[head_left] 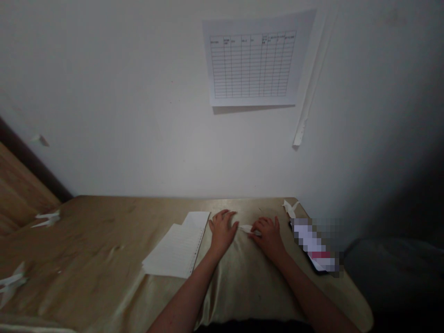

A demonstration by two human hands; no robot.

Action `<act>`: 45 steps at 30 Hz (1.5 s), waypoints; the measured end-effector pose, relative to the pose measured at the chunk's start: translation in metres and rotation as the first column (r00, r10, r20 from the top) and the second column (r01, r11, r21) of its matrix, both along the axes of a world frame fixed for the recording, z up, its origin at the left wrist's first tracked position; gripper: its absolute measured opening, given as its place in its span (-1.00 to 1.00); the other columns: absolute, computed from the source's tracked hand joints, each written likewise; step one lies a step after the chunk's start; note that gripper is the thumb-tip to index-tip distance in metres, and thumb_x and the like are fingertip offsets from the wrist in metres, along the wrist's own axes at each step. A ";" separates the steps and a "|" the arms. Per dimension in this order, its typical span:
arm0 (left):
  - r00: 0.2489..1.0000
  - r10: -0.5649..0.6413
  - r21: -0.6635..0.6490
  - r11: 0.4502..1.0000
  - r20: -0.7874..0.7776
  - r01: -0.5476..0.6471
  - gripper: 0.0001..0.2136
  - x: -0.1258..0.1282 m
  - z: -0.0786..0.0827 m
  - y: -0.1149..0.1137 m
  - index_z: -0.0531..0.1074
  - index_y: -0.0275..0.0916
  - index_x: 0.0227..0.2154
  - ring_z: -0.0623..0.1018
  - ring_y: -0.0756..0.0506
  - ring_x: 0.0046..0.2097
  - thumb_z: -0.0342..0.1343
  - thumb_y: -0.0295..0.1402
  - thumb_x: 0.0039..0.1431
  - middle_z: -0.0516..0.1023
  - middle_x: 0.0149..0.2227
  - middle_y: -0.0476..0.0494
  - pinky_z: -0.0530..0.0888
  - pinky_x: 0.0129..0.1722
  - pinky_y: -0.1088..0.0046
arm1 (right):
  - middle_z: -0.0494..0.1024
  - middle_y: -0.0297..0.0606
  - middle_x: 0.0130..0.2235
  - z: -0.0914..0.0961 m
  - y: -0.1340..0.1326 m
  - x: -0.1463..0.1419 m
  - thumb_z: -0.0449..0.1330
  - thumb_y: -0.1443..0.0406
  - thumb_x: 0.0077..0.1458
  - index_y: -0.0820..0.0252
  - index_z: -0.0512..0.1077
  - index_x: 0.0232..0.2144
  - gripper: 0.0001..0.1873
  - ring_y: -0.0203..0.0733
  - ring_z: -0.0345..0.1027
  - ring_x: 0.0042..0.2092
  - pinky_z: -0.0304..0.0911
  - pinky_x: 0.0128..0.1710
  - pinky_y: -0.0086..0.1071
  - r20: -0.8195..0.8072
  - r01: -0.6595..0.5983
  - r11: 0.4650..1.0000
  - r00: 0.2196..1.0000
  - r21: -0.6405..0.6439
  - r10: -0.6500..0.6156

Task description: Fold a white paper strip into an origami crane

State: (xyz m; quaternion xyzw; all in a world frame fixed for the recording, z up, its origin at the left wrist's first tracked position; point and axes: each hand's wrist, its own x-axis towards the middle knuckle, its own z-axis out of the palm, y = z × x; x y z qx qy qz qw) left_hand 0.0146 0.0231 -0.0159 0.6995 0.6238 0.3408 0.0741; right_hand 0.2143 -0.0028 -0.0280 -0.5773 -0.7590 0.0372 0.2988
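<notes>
My left hand (222, 227) lies on the cloth-covered table with its fingers spread and nothing in its grasp. To its right, my right hand (268, 235) has its fingers curled around a small folded white paper (245, 228). One pointed end of that paper sticks out toward my left hand; the rest is hidden under the right fingers. Loose lined notebook sheets (173, 252) with a punched edge lie just left of my left hand.
A phone (310, 245) with a blurred-out screen lies at the right edge. Near it sits a folded paper figure (290, 209); others, a far-left paper figure (47, 218) and a near-left one (14, 283), rest on the tablecloth (93, 245). A printed table sheet (255, 64) hangs on the wall.
</notes>
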 end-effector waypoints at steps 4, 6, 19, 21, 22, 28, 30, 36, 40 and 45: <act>1.000 0.004 -0.012 1.000 -0.009 -0.004 -0.86 0.002 0.008 -0.003 0.64 -0.06 -0.19 0.38 -0.29 0.26 0.30 -0.33 0.18 0.50 0.19 -0.16 0.18 0.32 -0.09 | 0.64 -0.26 -0.08 0.005 -0.002 0.001 0.24 0.21 0.23 -0.01 0.61 -0.31 -0.86 0.05 0.35 0.12 -0.36 0.37 0.37 0.005 -0.010 1.000 1.000 -0.026 0.011; 1.000 -0.001 -0.036 0.999 -0.025 0.000 -0.97 0.002 0.012 -0.005 0.65 -0.09 -0.34 0.37 -0.30 0.27 0.33 -0.32 0.15 0.50 0.19 -0.14 0.15 0.33 -0.13 | 0.65 -0.27 -0.09 0.008 -0.004 0.002 0.21 0.22 0.24 -0.02 0.63 -0.30 -0.83 0.04 0.35 0.12 -0.41 0.37 0.39 0.008 -0.003 0.999 1.000 -0.037 0.003; 0.986 -0.147 -0.202 0.971 -0.080 0.129 -0.86 0.009 0.016 -0.016 0.70 0.10 -0.22 0.26 -0.36 0.35 0.35 -0.15 0.15 0.44 0.28 -0.10 -0.07 0.36 -0.38 | 0.65 -0.27 -0.10 0.013 -0.007 0.000 0.19 0.27 0.26 -0.20 0.66 -0.15 -0.73 0.07 0.32 0.15 -0.48 0.35 0.46 0.010 0.015 0.989 1.000 -0.145 -0.013; 0.984 -0.158 -0.207 0.968 -0.085 0.138 -0.80 0.011 0.015 -0.017 0.69 0.11 -0.16 0.25 -0.38 0.36 0.36 -0.12 0.14 0.42 0.29 -0.12 -0.08 0.37 -0.39 | 0.65 -0.26 -0.11 0.011 -0.006 0.000 0.19 0.25 0.27 -0.19 0.66 -0.15 -0.75 0.08 0.33 0.14 -0.43 0.34 0.48 -0.006 0.011 0.989 1.000 -0.145 -0.012; 0.983 -0.165 -0.206 0.968 -0.086 0.144 -0.76 0.011 0.015 -0.017 0.68 0.11 -0.12 0.24 -0.38 0.36 0.36 -0.11 0.13 0.41 0.30 -0.13 -0.08 0.37 -0.39 | 0.65 -0.26 -0.12 0.010 -0.005 0.000 0.18 0.25 0.27 -0.18 0.65 -0.16 -0.75 0.08 0.33 0.14 -0.41 0.34 0.48 -0.015 0.007 0.990 1.000 -0.140 -0.009; 0.974 -0.200 -0.231 0.958 -0.109 0.171 -0.76 0.011 0.011 -0.015 0.67 0.12 -0.10 0.24 -0.39 0.36 0.35 -0.21 0.15 0.40 0.32 -0.11 -0.08 0.35 -0.43 | 0.66 -0.25 -0.11 0.007 -0.004 0.000 0.17 0.29 0.25 -0.17 0.65 -0.15 -0.72 0.10 0.34 0.13 -0.38 0.32 0.49 -0.064 -0.022 0.990 0.998 -0.140 0.013; 0.973 -0.205 -0.242 0.955 -0.110 0.174 -0.77 0.011 0.010 -0.013 0.67 0.12 -0.12 0.24 -0.39 0.36 0.35 -0.21 0.14 0.41 0.31 -0.10 -0.09 0.35 -0.45 | 0.66 -0.25 -0.10 0.007 -0.003 0.000 0.17 0.31 0.23 -0.17 0.65 -0.15 -0.71 0.10 0.34 0.14 -0.36 0.31 0.47 -0.068 -0.012 0.988 0.998 -0.154 0.002; 0.977 -0.183 -0.222 0.963 -0.113 0.154 -0.69 0.014 0.009 -0.016 0.63 0.10 -0.02 0.26 -0.36 0.35 0.35 -0.25 0.15 0.41 0.31 -0.12 -0.05 0.35 -0.40 | 0.63 -0.21 -0.02 0.001 0.000 0.002 0.25 0.29 0.17 -0.12 0.59 0.00 -0.64 0.12 0.32 0.14 0.00 0.24 0.19 -0.024 0.097 0.983 0.994 -0.154 -0.102; 0.980 -0.172 -0.209 0.967 -0.105 0.147 -0.77 0.016 0.012 -0.019 0.66 0.03 -0.11 0.27 -0.34 0.35 0.36 -0.24 0.14 0.41 0.30 -0.14 -0.04 0.37 -0.36 | 0.62 -0.20 -0.02 -0.002 0.002 0.003 0.27 0.27 0.16 -0.12 0.63 -0.07 -0.71 0.13 0.29 0.14 -0.02 0.23 0.14 -0.024 0.099 0.985 0.994 -0.140 -0.104; 0.978 -0.191 -0.241 0.956 -0.085 0.166 -0.72 0.015 0.015 -0.019 0.66 0.04 -0.11 0.26 -0.38 0.35 0.40 -0.18 0.08 0.41 0.31 -0.14 -0.06 0.37 -0.37 | 0.62 -0.23 -0.02 -0.003 0.002 0.003 0.29 0.26 0.15 -0.14 0.64 -0.11 -0.74 0.10 0.30 0.13 0.01 0.21 0.07 -0.038 0.102 0.987 0.993 -0.121 -0.108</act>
